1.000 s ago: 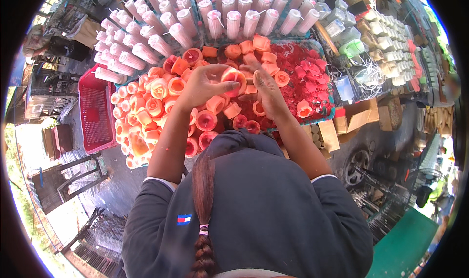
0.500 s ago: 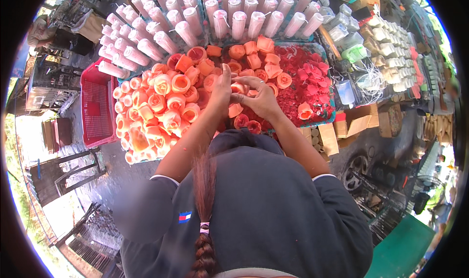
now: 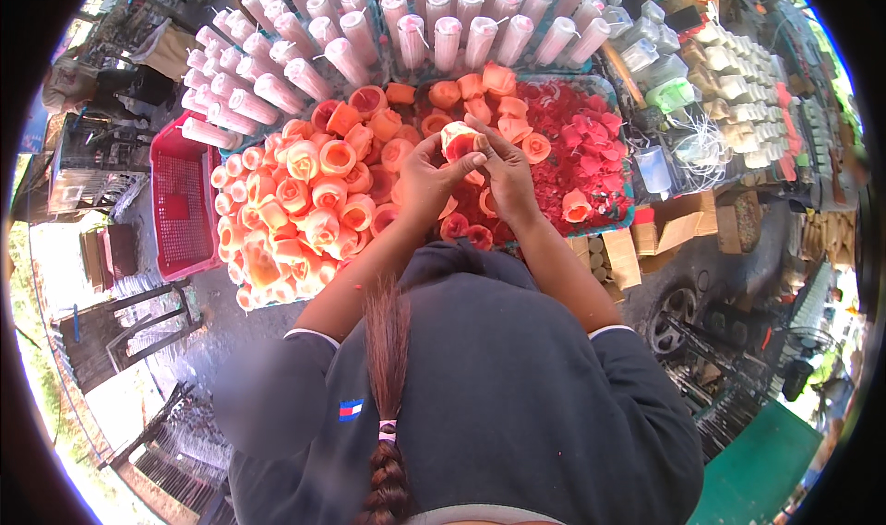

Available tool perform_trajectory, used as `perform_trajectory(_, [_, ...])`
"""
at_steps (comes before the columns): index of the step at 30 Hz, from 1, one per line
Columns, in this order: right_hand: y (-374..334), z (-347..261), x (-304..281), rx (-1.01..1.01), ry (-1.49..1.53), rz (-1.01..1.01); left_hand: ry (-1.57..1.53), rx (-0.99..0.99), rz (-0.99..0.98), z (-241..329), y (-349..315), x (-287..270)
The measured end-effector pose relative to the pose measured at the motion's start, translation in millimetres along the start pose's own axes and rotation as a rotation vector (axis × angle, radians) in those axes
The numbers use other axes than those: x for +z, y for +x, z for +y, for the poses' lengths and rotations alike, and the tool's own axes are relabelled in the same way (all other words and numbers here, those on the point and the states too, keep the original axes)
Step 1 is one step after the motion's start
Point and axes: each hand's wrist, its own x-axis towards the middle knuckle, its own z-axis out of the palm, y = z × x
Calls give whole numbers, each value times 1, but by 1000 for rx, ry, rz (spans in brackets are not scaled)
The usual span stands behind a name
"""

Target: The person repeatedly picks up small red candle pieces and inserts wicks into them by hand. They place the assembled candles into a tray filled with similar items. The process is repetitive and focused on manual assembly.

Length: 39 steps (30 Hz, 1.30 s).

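Observation:
Between my two hands is an orange rose-shaped piece, waxy looking, with a red patch facing me. My left hand grips it from the left, its thumb reaching across below the piece. On the other side my right hand has its thumb and fingers closed on the piece's right edge. Beneath and to the left, many similar orange roses are heaped on a tray. Loose red petals and scraps cover the tray's right part, where a lone orange rose lies.
Behind the tray stand rows of pale pink candles with white wicks. A red plastic basket is at the left. Toward the right are a tangle of white string, rows of cream-coloured pieces and open cardboard boxes.
Both hands have turned and lifted slightly, bringing the orange rose piece into clear sight with its red patch showing. Earlier, my hands mostly hid it.

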Motion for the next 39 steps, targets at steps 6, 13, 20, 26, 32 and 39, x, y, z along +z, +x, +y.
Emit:
perform_trajectory(6, [1,-19,5,145,185,-47,91,31,-57,17,-2,-1])
perform_trajectory(13, [13,2,-15,-39,-96,50,400,9,-130,20,-8,1])
perform_trajectory(20, [-2,-33,0,297,-112,-48,671,-203,-274,27,18,-24])
perform_trajectory(26, [-3,-27,-11,402,-237,-241,862,-228,-438,40,17,-29])
perform_trajectory(32, [-1,8,-16,216,-429,-106,1136,-124,-349,40,1,-12])
perform_trajectory(39, [3,-16,-7,360,66,3,489,-142,-86,11,-1,-10])
